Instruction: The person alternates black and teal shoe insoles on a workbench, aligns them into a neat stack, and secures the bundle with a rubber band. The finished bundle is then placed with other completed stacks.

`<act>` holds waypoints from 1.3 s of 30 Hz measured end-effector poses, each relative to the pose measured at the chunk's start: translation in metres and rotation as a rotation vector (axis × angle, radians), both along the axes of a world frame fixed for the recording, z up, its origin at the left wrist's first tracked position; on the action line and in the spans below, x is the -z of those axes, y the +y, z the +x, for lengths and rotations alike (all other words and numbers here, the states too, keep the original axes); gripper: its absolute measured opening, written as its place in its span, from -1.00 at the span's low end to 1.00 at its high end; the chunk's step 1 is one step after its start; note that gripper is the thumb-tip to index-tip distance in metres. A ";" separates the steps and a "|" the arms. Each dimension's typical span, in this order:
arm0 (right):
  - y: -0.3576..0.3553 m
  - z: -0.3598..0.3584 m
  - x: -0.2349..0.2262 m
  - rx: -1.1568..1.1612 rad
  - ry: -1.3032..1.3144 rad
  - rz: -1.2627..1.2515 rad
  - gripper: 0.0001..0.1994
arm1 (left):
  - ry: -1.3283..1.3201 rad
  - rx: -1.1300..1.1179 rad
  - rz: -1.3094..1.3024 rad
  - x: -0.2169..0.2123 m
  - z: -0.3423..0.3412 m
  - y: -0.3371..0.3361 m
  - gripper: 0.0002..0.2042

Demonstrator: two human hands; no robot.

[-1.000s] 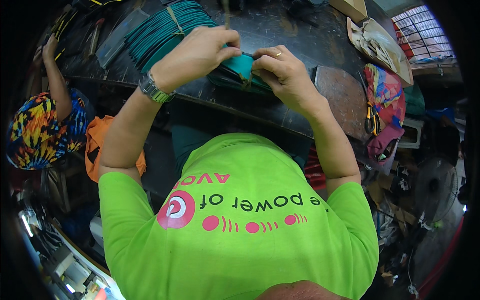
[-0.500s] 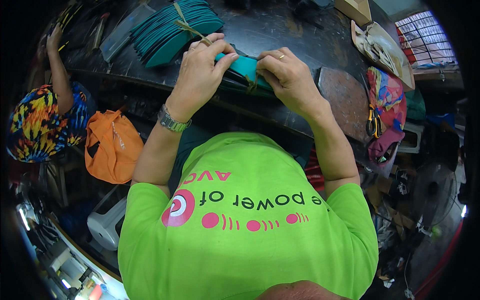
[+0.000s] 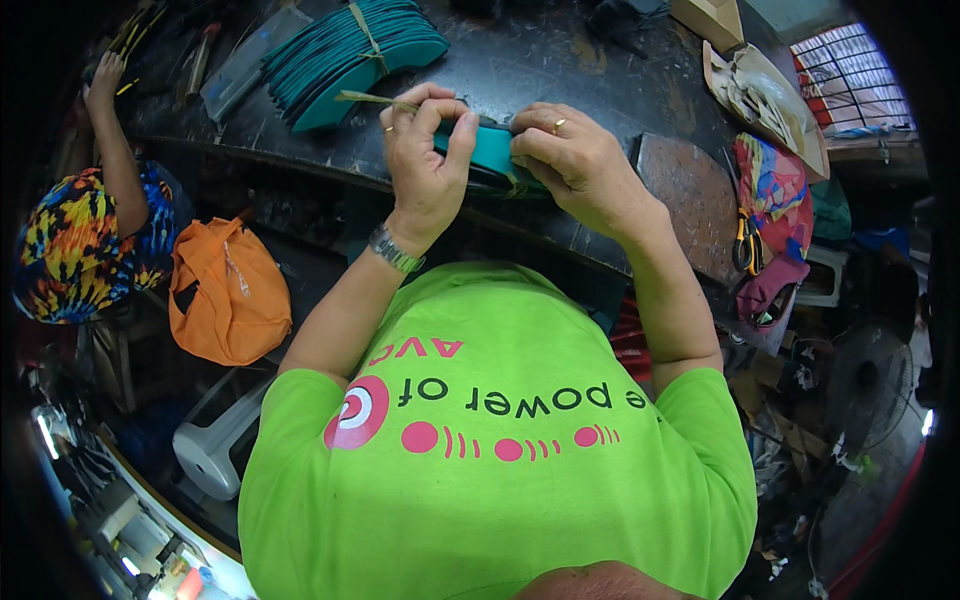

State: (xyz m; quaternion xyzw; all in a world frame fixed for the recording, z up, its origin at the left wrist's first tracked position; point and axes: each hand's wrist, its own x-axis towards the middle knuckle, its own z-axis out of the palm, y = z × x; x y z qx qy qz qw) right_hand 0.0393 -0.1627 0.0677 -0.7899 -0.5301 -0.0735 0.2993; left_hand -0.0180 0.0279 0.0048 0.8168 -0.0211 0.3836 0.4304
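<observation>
My left hand (image 3: pixel 428 150) and my right hand (image 3: pixel 575 160) both grip a small stack of teal flat pieces (image 3: pixel 490 152) at the near edge of the dark worktable (image 3: pixel 560 70). A thin tan strip (image 3: pixel 370 98) runs out from my left fingers toward the left. My right thumb and fingers press on the stack where a tan tie wraps it. Farther back on the table lies a larger bundle of teal pieces (image 3: pixel 350 55), bound with a tan strip.
Another person in a multicoloured shirt (image 3: pixel 85 240) works at the table's left end. An orange bag (image 3: pixel 225 295) hangs below the table. A brown slab (image 3: pixel 695 200), orange-handled scissors (image 3: pixel 745 240), colourful cloth (image 3: pixel 775 185), a white stool (image 3: pixel 215 440) and a floor fan (image 3: pixel 870 385) surround me.
My left hand has drawn back from the far side of the small stack and now pinches the tan strip beside it. My left elbow has swung inward. The right hand stayed on the stack.
</observation>
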 end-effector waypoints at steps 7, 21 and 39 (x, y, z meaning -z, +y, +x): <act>0.008 0.005 -0.010 -0.022 0.007 -0.010 -0.84 | -0.120 0.068 0.052 0.005 0.052 0.003 -0.92; 0.006 0.003 0.015 0.276 0.278 0.205 -0.91 | -0.017 0.086 0.422 -0.021 -0.010 -0.003 -0.91; 0.025 -0.003 -0.004 0.179 0.363 0.247 -0.54 | 0.545 0.430 -0.578 -0.030 -0.023 0.015 -0.86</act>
